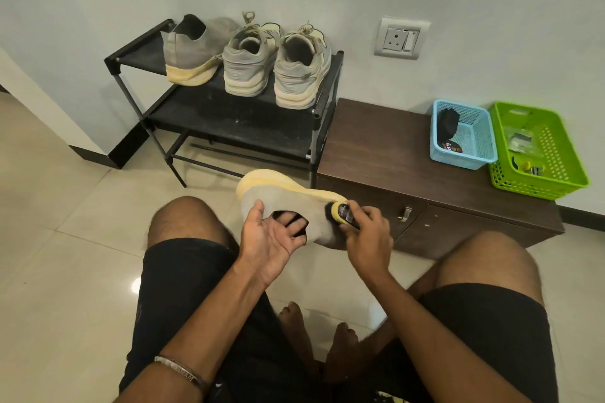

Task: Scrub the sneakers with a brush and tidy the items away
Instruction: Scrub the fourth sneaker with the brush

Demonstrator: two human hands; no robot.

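Fingers (pixel 296 227) of the left hand (pixel 271 238) hook inside the sneaker (pixel 288 196), steadying it while the right hand (pixel 368 232) grips the brush (pixel 342 211) against its side.

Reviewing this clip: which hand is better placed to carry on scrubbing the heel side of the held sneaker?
Right. The right hand already grips the yellow-headed brush against the grey sneaker near its heel. The left hand has fingers inside the shoe opening, steadying it.

Black rack (pixel 209 114) carries three sneakers (pixel 248 65); brown cabinet (pixel 376 147) carries two baskets (pixel 465 137).
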